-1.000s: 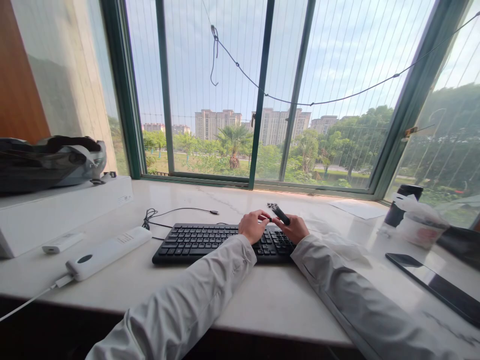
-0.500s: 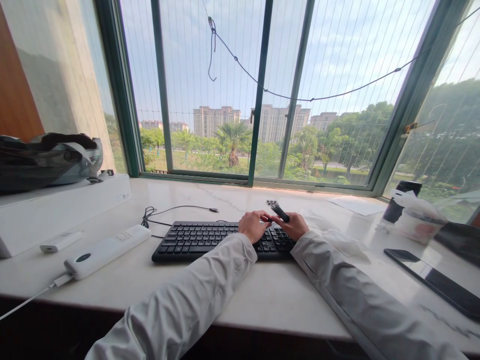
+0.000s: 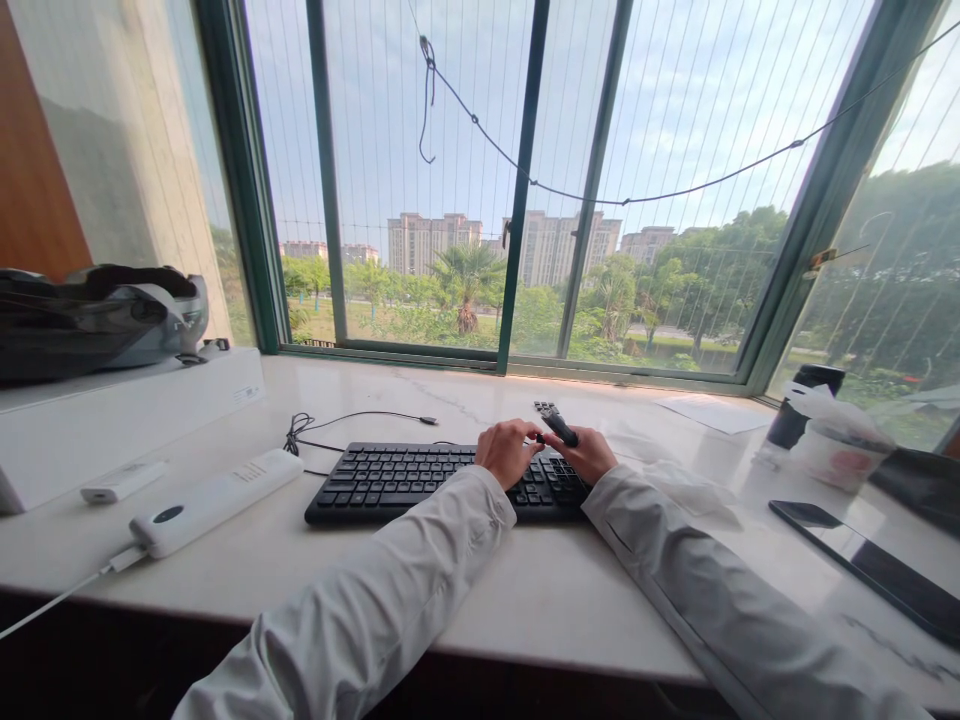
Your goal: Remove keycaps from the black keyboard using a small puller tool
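Observation:
A black keyboard (image 3: pixel 405 482) lies on the white countertop, and part of its number pad shows through without keycaps. Over its right half, my left hand (image 3: pixel 504 452) is closed, with a small black keycap (image 3: pixel 539 438) pinched at the fingertips. My right hand (image 3: pixel 589 456) is wrapped round a short black brush-like tool (image 3: pixel 561 430), which tilts up toward the window; its exact kind is hard to make out. The two hands nearly meet at the keycap. Just beyond them, several loose keycaps (image 3: pixel 546 408) sit on the countertop.
Left of the keyboard are a coiled black cable (image 3: pixel 300 430), a white device with a cable (image 3: pixel 217 500) and a white box (image 3: pixel 135 420) bearing a dark bag (image 3: pixel 97 320). To the right lie clear plastic (image 3: pixel 686 485), a phone (image 3: pixel 862 560) and a bagged cup (image 3: pixel 840 445).
Both hands stay almost in place. The black tool in my right hand has tilted slightly, and the left fingers have shifted a little around the keycap.

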Demonstrator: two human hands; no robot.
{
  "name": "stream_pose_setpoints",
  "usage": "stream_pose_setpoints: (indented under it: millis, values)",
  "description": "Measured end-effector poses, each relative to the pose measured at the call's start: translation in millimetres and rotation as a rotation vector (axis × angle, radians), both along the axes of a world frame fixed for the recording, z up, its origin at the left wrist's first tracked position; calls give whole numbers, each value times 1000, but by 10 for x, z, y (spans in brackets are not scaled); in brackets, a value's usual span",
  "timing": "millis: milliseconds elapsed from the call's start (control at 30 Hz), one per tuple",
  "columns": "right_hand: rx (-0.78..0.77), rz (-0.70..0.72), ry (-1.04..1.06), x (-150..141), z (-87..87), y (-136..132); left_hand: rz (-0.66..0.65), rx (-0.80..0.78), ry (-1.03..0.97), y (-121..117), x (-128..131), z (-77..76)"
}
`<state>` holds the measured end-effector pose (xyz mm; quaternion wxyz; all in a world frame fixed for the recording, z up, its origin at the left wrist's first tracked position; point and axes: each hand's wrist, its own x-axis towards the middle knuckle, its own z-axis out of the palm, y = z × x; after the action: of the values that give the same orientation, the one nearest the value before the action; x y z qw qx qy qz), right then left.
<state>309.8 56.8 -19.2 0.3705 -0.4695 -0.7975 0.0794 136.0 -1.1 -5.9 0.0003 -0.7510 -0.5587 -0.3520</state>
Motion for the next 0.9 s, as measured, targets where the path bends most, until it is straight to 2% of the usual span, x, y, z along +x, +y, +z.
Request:
stream_pose_setpoints:
  millis: [233, 467, 900]
  values:
    - [33, -5, 17, 0, -2, 1, -7, -9, -5, -18, 11, 18]
    - [-1, 59, -2, -10, -31, 0, 3, -25, 0, -50, 21, 42]
    - [9, 25, -37, -7, 11, -6, -56, 65, -16, 12, -1, -5]
